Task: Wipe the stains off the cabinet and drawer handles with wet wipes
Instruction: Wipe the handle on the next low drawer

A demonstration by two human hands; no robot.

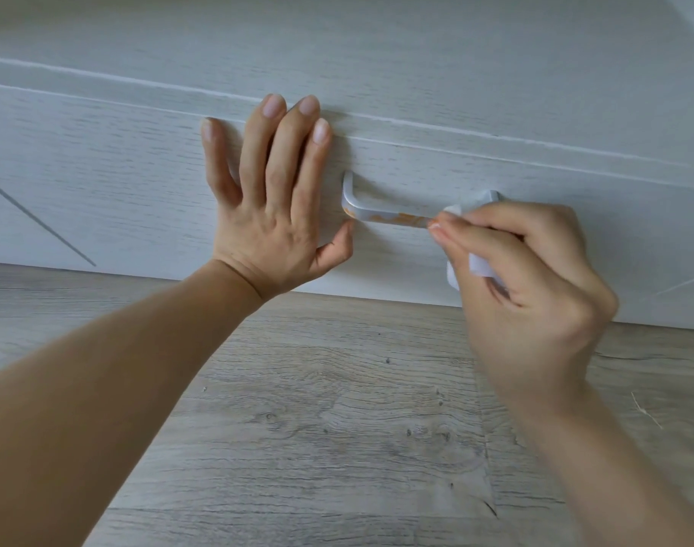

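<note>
The right hand (523, 266) pinches a wet wipe (454, 210) against the right end of the drawer handle (381, 209), low on the drawer front (100, 159). Orange stains (400, 219) cover most of the bar, so wiping looks barely begun. The left hand (274, 207) presses flat and open-fingered just beside it.

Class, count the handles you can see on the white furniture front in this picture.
1: a silver handle on the drawer front, its right end covered by the right hand holding a wet wipe.

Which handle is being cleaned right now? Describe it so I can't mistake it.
Start at the pale wood-grain drawer front above the grey plank floor. Between the flat left hand and the right hand pinching a white wet wipe sits a silver bar handle, marked by orange stains.
</note>
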